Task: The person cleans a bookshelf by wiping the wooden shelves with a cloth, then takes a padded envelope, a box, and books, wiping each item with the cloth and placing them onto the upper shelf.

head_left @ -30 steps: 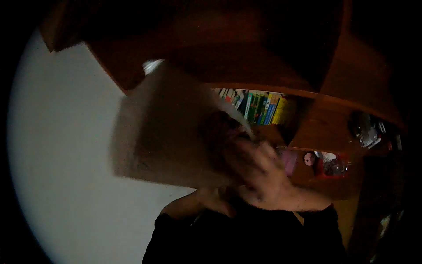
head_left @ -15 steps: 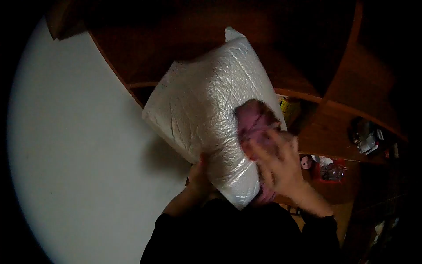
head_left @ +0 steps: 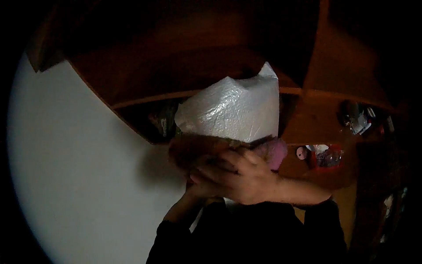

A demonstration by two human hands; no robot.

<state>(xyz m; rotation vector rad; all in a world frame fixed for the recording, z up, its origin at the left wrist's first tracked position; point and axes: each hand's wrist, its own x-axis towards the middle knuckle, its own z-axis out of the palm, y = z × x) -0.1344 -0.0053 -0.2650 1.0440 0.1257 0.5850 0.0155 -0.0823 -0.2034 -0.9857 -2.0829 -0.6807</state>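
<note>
A crinkled silvery sheet or cover [head_left: 237,108] stands up in front of me, its pointed corners at the top. Across its lower part lies a dark brown, soft-looking piece [head_left: 187,149], and a pink cloth [head_left: 273,152] bulges out at the right; whether the two are one piece I cannot tell. My right hand [head_left: 248,176] reaches leftward over the bundle with bent fingers pressed on the brown piece. Beneath its fingertips is my left hand [head_left: 202,188], closed at the bundle's lower left, its fingers mostly hidden.
Dark wooden shelving [head_left: 176,44] curves behind the bundle. A red tray of small items [head_left: 327,157] and a pink round object [head_left: 301,153] sit on the right shelf. Small dark and silvery goods [head_left: 360,121] are above them. A pale surface [head_left: 79,176] fills the left.
The silvery sheet has dropped and its lower part is now covered by the brown piece. My right hand has moved left and down, over my left hand. The view has shifted slightly.
</note>
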